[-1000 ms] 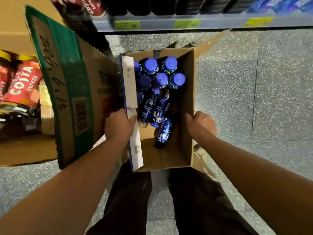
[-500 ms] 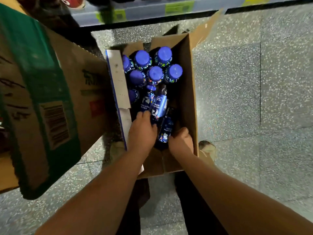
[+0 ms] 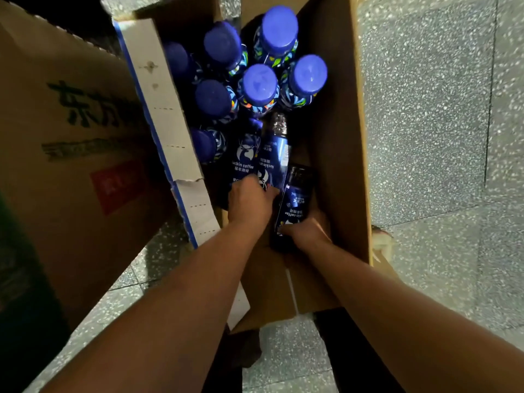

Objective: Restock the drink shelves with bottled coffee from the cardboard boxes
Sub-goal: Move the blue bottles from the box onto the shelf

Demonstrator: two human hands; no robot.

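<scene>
Both hands had sunk deeper into the open brown cardboard box (image 3: 337, 137) since a moment earlier, and the right hand (image 3: 307, 234) curled its fingers round the base of a dark, blue-labelled plastic coffee bottle (image 3: 296, 199) lying near the box's right wall. The left hand (image 3: 249, 202) lay over the ends of two similar lying bottles (image 3: 249, 154) (whether gripping or only touching, I could not tell), near the upright blue-capped bottles (image 3: 261, 83).

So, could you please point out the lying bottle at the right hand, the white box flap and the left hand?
lying bottle (image 3: 296, 198): head view, on its blue label.
white box flap (image 3: 160, 109): head view, middle of its upper panel.
left hand (image 3: 249, 204): head view, back of the hand.
</scene>
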